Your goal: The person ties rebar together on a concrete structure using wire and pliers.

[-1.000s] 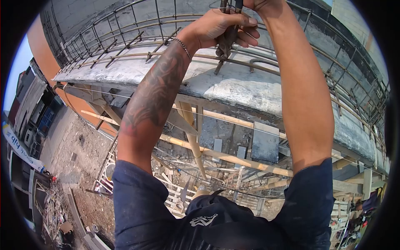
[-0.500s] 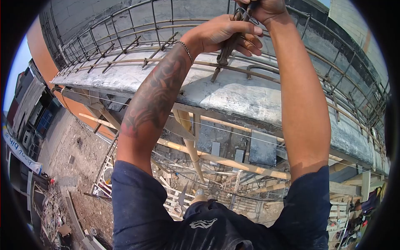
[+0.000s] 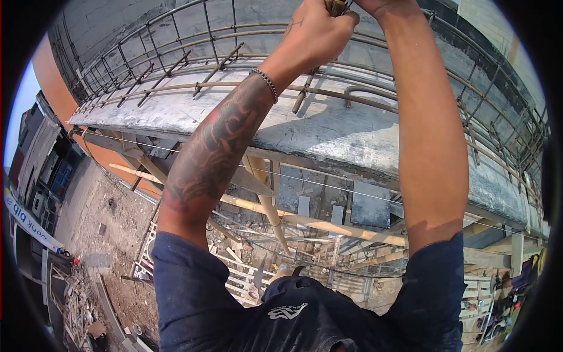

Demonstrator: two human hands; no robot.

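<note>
Both my arms reach up to the top edge of the view. My left hand (image 3: 319,29), with a chain bracelet on its wrist, is clenched in a fist around the dark handles of a metal tool (image 3: 337,6), which is mostly cut off. Only the wrist and heel of my right hand (image 3: 375,4) show beside the tool, with the fingers out of frame. Both hands are over the rusty rebar cage (image 3: 176,58) that runs along the top of a grey concrete beam (image 3: 328,135). A short bar (image 3: 302,97) sticks out of the cage just under my left hand.
Below the beam are bamboo scaffold poles (image 3: 328,226), timber props and a taut string line (image 3: 328,186). Rubble-strewn ground (image 3: 111,217) lies far beneath, with buildings and a banner (image 3: 26,220) at left. My dark blue sleeves fill the bottom.
Both hands have risen towards the top edge. My left hand's fingers, loose around the tool before, are now clenched in a fist. The tool and my right hand have gone mostly out of view.
</note>
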